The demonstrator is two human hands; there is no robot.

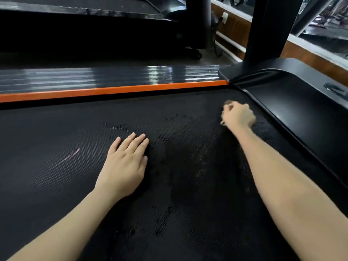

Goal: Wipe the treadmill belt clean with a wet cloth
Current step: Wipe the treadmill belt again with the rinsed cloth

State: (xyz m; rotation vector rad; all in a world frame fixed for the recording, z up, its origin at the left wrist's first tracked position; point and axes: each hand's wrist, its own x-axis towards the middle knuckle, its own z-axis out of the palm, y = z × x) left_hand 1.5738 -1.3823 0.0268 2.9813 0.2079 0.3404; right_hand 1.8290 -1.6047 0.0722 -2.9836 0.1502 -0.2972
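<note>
The left hand (pixel 126 166) is lying flat, fingers straight, on the black, finely dimpled treadmill belt (pixel 56 147), which is showing darker wet blotches. The right hand (pixel 238 115), blurred, is clenching a small brownish cloth (pixel 228 102), mostly hidden, on the belt beside the glossy black motor cover (pixel 301 110).

A single wide-angle view, worn on the head. It looks forward and down, close over the treadmill belt (pixel 47 140).
</note>
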